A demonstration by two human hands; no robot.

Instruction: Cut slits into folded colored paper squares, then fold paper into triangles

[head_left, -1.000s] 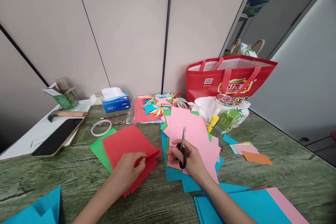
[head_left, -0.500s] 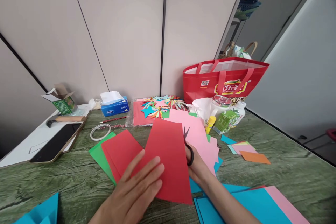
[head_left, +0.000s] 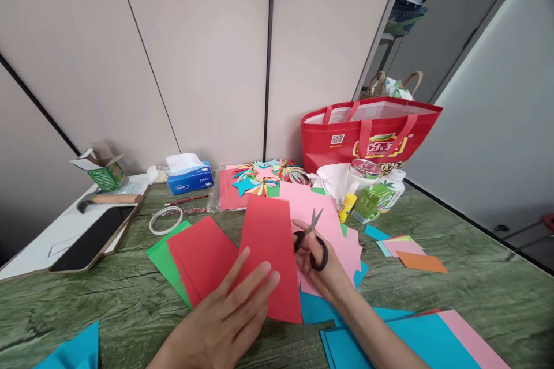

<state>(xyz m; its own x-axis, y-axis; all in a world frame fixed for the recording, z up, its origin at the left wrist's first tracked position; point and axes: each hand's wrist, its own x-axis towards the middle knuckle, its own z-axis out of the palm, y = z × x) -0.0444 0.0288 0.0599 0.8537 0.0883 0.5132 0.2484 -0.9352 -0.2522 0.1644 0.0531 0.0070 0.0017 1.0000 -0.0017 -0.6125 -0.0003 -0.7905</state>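
A tall sheet of red paper point(head_left: 268, 236) lies in front of me at a slight tilt. My left hand point(head_left: 234, 305) rests on its lower left part with fingers stretched out and spread; the thumb is hidden. Scissors point(head_left: 312, 236) with black handles are in my right hand point(head_left: 324, 268), just right of the sheet's edge. Their blades point up and away, slightly apart. Shorter red sheets point(head_left: 205, 256) and a green sheet point(head_left: 167, 268) lie to the left. Pink paper point(head_left: 314, 207) with a jagged edge lies behind the scissors, over blue paper point(head_left: 318, 307).
Blue sheets point(head_left: 402, 334) lie front right, small scraps point(head_left: 422, 261) beyond. A glue stick point(head_left: 347, 206), green carton point(head_left: 371, 202) and red bag point(head_left: 329, 147) stand at the back right. Tissue box point(head_left: 190, 179), tape roll point(head_left: 166, 220), hammer point(head_left: 115, 199) and phone point(head_left: 95, 236) are left.
The scissors have come away from the red sheet's right edge and turned in my right hand, showing both handles. The tall red sheet has shifted left; my left hand has moved slightly right.
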